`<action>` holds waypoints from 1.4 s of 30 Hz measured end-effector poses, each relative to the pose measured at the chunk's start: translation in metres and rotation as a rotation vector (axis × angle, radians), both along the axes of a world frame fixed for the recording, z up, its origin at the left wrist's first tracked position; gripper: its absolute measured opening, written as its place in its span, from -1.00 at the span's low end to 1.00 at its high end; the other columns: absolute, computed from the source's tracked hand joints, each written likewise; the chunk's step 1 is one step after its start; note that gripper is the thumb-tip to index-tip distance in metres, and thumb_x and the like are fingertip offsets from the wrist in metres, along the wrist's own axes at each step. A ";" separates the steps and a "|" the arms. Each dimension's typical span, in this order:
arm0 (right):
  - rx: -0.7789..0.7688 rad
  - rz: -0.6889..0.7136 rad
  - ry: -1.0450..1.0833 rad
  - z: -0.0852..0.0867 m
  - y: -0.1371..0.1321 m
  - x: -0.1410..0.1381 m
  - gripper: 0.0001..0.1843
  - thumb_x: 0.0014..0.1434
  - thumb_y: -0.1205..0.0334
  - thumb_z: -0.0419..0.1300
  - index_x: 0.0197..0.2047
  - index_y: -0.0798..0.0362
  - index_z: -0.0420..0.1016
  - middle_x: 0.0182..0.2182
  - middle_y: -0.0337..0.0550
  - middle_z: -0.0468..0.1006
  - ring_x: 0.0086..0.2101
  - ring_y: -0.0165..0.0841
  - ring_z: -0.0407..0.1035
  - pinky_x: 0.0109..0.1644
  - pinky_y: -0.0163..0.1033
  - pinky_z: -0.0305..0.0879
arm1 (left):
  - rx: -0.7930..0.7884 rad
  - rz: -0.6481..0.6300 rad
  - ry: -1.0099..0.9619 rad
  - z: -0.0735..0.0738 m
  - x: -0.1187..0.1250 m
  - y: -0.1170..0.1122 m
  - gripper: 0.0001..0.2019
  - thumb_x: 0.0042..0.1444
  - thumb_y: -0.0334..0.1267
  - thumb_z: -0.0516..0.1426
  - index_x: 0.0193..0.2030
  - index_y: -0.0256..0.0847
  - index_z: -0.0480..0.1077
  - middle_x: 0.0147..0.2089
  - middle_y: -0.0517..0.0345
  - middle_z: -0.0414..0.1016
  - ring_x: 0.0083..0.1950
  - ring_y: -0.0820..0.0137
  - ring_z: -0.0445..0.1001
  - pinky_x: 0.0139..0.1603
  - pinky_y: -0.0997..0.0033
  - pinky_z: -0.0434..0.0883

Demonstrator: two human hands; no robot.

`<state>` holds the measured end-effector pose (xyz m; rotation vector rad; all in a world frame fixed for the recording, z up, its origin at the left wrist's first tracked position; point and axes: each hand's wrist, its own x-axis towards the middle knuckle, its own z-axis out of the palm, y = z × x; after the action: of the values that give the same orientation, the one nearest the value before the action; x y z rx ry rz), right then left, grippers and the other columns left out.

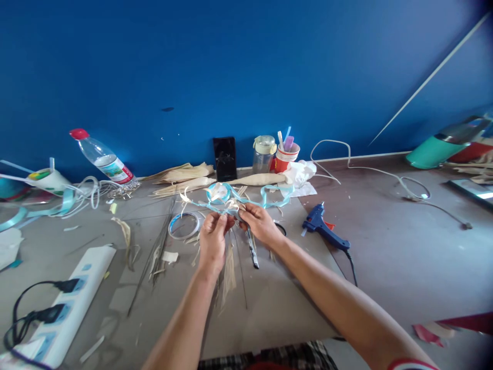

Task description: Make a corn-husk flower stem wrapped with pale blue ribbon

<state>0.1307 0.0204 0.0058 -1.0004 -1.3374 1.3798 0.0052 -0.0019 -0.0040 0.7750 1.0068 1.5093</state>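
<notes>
The left hand (214, 232) and right hand (259, 221) pinch a pale-blue ribbon (231, 211), close together. It runs sideways, narrow and curling.

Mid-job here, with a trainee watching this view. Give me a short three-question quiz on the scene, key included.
1. Multiple choice: where does the blue glue gun lie?
A) on the white power strip
B) to the right of the person's right hand
C) under the person's left hand

2. True or false: no plug sits in the white power strip.

3. Short answer: what colour is the ribbon that runs to the hands?

Key:
1. B
2. False: two black plugs sit in it.
3. Light blue.
</notes>
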 end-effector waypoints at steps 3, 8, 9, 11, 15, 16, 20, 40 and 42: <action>-0.077 0.050 0.147 0.003 -0.002 -0.002 -0.79 0.06 0.16 0.10 -0.51 0.05 0.19 -0.65 -0.39 0.12 -0.63 -0.55 0.01 -0.53 -0.35 -0.07 | 0.002 0.003 -0.019 0.000 0.000 0.000 -0.79 -0.07 -0.18 0.25 -0.41 -0.24 0.33 -0.45 0.24 0.44 -0.38 0.52 0.42 -0.22 0.45 0.37; -0.129 0.095 0.195 0.008 -0.005 -0.001 -0.78 0.03 0.13 0.14 -0.50 0.08 0.24 -0.62 -0.39 0.12 -0.64 -0.58 -0.05 -0.56 -0.35 -0.16 | 0.034 0.003 -0.036 -0.003 -0.001 0.002 -0.80 -0.05 -0.19 0.24 -0.39 -0.24 0.34 -0.43 0.23 0.43 -0.38 0.52 0.41 -0.21 0.45 0.37; -0.137 0.100 0.200 0.008 -0.005 -0.001 -0.79 0.02 0.13 0.15 -0.49 0.08 0.26 -0.62 -0.38 0.12 -0.64 -0.58 -0.06 -0.56 -0.35 -0.18 | 0.039 0.006 -0.038 -0.004 -0.001 0.002 -0.80 -0.05 -0.19 0.24 -0.39 -0.24 0.34 -0.43 0.23 0.43 -0.38 0.52 0.41 -0.21 0.45 0.37; -0.154 0.104 0.219 0.007 -0.006 -0.001 -0.78 0.02 0.12 0.16 -0.48 0.10 0.30 -0.62 -0.38 0.12 -0.63 -0.59 -0.09 -0.56 -0.34 -0.20 | 0.043 0.014 -0.035 -0.006 -0.001 0.003 -0.81 -0.04 -0.19 0.23 -0.39 -0.24 0.34 -0.41 0.23 0.43 -0.38 0.52 0.41 -0.21 0.44 0.36; -0.184 0.081 0.271 0.006 -0.006 -0.002 -0.74 0.00 0.08 0.19 -0.49 0.11 0.32 -0.61 -0.35 0.16 -0.61 -0.57 -0.05 -0.55 -0.34 -0.18 | 0.040 0.035 -0.051 -0.005 0.000 0.002 -0.83 -0.04 -0.22 0.23 -0.39 -0.24 0.35 -0.41 0.23 0.43 -0.38 0.52 0.41 -0.21 0.45 0.36; -0.188 0.077 0.278 0.006 -0.007 -0.002 -0.74 -0.01 0.07 0.20 -0.49 0.11 0.33 -0.60 -0.34 0.18 -0.60 -0.56 -0.03 -0.55 -0.35 -0.16 | 0.035 0.036 -0.063 -0.004 0.000 0.002 -0.83 -0.04 -0.22 0.23 -0.40 -0.24 0.34 -0.42 0.24 0.42 -0.38 0.53 0.40 -0.22 0.45 0.36; -0.181 0.088 0.267 0.006 -0.007 -0.003 -0.73 -0.02 0.07 0.24 -0.47 0.10 0.32 -0.58 -0.33 0.21 -0.58 -0.56 0.01 -0.52 -0.35 -0.11 | 0.009 0.034 -0.101 -0.001 0.002 0.001 -0.82 -0.07 -0.25 0.25 -0.41 -0.24 0.33 -0.46 0.26 0.40 -0.41 0.54 0.39 -0.23 0.46 0.35; -0.311 0.018 0.378 0.008 -0.010 -0.008 -0.75 -0.21 0.21 0.36 -0.48 0.10 0.39 -0.53 -0.31 0.35 -0.56 -0.55 0.09 -0.54 -0.37 -0.08 | -0.005 -0.004 -0.116 -0.001 0.004 0.001 -0.80 -0.12 -0.25 0.28 -0.42 -0.24 0.33 -0.44 0.26 0.40 -0.38 0.52 0.40 -0.22 0.44 0.35; -0.317 0.002 0.408 0.006 -0.009 -0.008 -0.75 -0.21 0.20 0.36 -0.51 0.10 0.37 -0.55 -0.33 0.32 -0.57 -0.56 0.07 -0.54 -0.37 -0.10 | -0.014 0.002 -0.106 -0.002 0.004 0.001 -0.79 -0.13 -0.24 0.28 -0.43 -0.24 0.33 -0.46 0.26 0.39 -0.40 0.54 0.39 -0.26 0.47 0.34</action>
<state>0.1228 0.0110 0.0120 -0.8563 -0.8349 1.7243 0.0094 -0.0010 -0.0056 0.6768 0.9386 1.5272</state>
